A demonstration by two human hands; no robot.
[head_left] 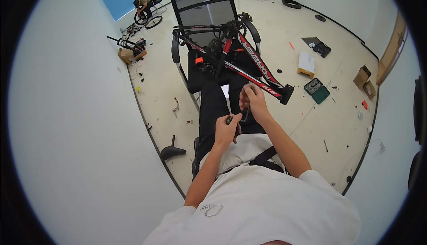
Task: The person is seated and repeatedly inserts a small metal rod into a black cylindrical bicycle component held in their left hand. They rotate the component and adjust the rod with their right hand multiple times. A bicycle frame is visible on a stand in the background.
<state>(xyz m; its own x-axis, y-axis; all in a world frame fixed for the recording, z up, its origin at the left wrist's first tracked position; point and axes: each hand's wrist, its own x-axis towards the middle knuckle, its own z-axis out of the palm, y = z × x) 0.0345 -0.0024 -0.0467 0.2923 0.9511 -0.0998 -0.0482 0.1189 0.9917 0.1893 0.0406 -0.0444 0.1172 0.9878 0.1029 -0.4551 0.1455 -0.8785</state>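
Note:
I sit with a red, black and white bicycle frame [255,62] lying across an office chair [202,9] in front of my knees. My left hand [226,129] is closed around a small dark metal part over my lap. My right hand [252,101] grips a thin dark L-shaped tool whose shaft runs down toward my left hand. Both hands hover close together above my black trousers, just short of the frame's lower tube. The crank and chainring [224,31] sit at the frame's far end.
A black saddle [171,151] lies on the floor to my left by the white wall. Open tool cases [316,89], cardboard boxes [362,78] and small parts are scattered to the right. Another person [143,5] works on a wheel at the far back left.

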